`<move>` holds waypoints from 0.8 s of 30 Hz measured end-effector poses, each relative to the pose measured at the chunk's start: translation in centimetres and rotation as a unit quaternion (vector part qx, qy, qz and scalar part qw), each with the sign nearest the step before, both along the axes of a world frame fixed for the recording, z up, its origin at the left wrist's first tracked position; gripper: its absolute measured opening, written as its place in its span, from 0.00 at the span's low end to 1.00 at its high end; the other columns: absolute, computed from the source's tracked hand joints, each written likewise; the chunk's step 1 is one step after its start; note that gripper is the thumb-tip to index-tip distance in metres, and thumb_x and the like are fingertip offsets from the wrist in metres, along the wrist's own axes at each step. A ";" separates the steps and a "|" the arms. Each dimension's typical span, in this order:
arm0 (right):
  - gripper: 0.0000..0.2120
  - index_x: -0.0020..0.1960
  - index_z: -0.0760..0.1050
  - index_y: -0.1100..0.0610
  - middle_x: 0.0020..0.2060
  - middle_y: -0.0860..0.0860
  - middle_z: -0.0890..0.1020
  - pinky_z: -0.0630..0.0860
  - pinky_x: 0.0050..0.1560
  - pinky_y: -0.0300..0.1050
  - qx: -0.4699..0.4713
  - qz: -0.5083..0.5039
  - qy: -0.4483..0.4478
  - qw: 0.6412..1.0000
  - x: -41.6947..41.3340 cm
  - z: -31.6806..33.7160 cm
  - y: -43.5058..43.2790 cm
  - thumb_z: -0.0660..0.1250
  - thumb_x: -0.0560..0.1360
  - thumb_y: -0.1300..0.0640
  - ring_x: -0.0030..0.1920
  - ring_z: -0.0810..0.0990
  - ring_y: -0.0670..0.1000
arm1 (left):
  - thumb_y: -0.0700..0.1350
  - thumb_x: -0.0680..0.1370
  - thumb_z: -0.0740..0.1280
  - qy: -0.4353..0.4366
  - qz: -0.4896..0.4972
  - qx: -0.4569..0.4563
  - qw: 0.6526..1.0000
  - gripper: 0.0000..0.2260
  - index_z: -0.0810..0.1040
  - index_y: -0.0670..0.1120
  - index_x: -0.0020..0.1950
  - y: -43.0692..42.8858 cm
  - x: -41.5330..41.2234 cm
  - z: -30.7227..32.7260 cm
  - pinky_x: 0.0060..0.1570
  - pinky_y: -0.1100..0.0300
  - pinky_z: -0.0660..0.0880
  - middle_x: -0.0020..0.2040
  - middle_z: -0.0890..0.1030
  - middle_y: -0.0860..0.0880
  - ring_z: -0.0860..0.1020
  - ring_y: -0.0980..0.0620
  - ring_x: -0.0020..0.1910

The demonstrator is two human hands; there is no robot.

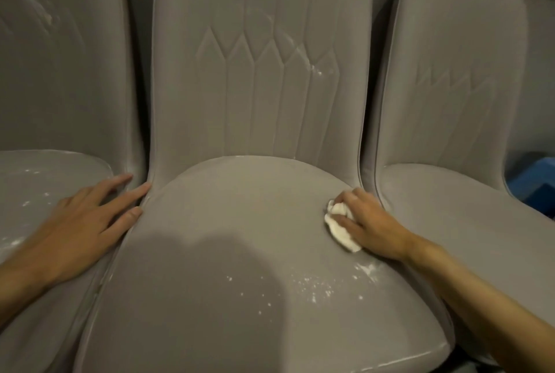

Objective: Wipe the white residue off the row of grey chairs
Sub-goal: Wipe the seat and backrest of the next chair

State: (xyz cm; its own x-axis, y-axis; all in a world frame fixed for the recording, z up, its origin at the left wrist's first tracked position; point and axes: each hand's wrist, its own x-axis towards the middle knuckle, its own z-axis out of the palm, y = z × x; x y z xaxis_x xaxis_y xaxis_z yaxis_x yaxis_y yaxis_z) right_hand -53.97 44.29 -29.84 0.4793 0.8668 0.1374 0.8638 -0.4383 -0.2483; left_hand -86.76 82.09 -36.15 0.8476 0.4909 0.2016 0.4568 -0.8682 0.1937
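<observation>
Three grey chairs side by side, backs away from the camera, seats toward it. Middle chair largest in view, quilted pointed stitching on its back, rounded seat filling the lower centre. Left chair cut off by the left edge; right chair angled slightly, same stitching fainter.

White residue speckled over the front-right part of the middle seat, thicker toward that seat's right edge. More flecks on the left chair's seat, and a few on the right side of the middle back's stitching. Rear half of the middle seat looks mostly clear of specks.

Left hand flat, palm down, across the seam between left and middle seats. Fingers spread apart and straight, pointing toward the back corner where middle seat meets backrest. Holding nothing. Forearm entering from the lower left.

Right hand at the right edge of the middle seat, near its rear. Fingers curled down and closed over a crumpled white cloth, pressing it to the seat. Forearm running in from the lower right corner.

Cloth bunched, long axis running roughly front to back along the seat's right edge, most of it sticking out left of the fingers.

Blue object at the far right edge, behind the right chair; identity unclear.
</observation>
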 end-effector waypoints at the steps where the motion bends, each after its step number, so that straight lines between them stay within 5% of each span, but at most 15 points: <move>1: 0.11 0.60 0.73 0.49 0.54 0.46 0.73 0.68 0.63 0.42 0.013 0.038 0.012 0.999 -1.4 -0.5 -0.7 0.63 0.81 0.45 0.57 0.73 0.48 | 0.70 0.82 0.45 0.000 -0.002 0.004 1.000 0.25 0.55 0.73 0.79 0.1 0.1 -0.2 0.66 0.40 0.72 0.75 0.58 0.68 0.73 0.44 0.69; 4: 0.09 0.59 0.69 0.40 0.53 0.37 0.70 0.65 0.59 0.30 -0.005 0.102 0.050 0.993 -3.3 -0.4 -2.7 0.60 0.81 0.39 0.56 0.72 0.40 | 0.70 0.82 0.45 -0.004 -0.002 0.007 1.000 0.24 0.56 0.72 0.79 0.4 0.1 -0.5 0.65 0.40 0.73 0.76 0.61 0.66 0.74 0.44 0.67; 11: 0.11 0.61 0.74 0.56 0.56 0.54 0.74 0.68 0.66 0.49 -0.004 -0.046 0.031 0.998 1.1 1.1 -1.3 0.65 0.82 0.53 0.61 0.73 0.55 | 0.70 0.82 0.46 -0.052 -0.014 0.029 0.998 0.25 0.58 0.71 0.79 0.8 0.3 -0.9 0.63 0.38 0.76 0.74 0.50 0.76 0.75 0.43 0.62; 17: 0.09 0.59 0.69 0.41 0.54 0.38 0.70 0.67 0.60 0.31 -0.013 0.084 0.070 0.994 -3.2 0.0 -4.9 0.60 0.81 0.39 0.57 0.73 0.42 | 0.69 0.82 0.48 -0.049 -0.010 0.021 0.999 0.25 0.59 0.70 0.80 2.2 0.6 -1.9 0.62 0.40 0.77 0.76 0.51 0.73 0.76 0.45 0.64; 21: 0.09 0.60 0.73 0.53 0.55 0.51 0.74 0.69 0.64 0.46 0.007 -0.040 0.049 0.998 0.4 0.9 -3.6 0.64 0.81 0.51 0.60 0.73 0.53 | 0.69 0.82 0.48 -0.053 -0.013 0.011 0.998 0.25 0.60 0.70 0.80 2.5 0.6 -2.1 0.65 0.39 0.74 0.77 0.52 0.72 0.75 0.44 0.66; 24: 0.08 0.58 0.73 0.51 0.54 0.50 0.74 0.69 0.63 0.47 0.042 -0.036 0.023 0.998 -2.1 -0.5 -3.3 0.65 0.81 0.50 0.58 0.73 0.52 | 0.69 0.82 0.48 -0.056 -0.017 0.013 0.998 0.25 0.59 0.70 0.80 2.6 0.8 -2.1 0.64 0.39 0.75 0.77 0.52 0.72 0.75 0.45 0.66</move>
State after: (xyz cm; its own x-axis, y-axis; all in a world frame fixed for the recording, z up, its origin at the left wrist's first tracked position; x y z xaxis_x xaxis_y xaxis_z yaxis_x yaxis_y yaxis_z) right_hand -56.10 41.02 -30.38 0.5468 0.8166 0.1850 0.8179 -0.4738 -0.3263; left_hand -85.95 84.70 -38.22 0.8351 0.4553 0.3087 0.4035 -0.8884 0.2187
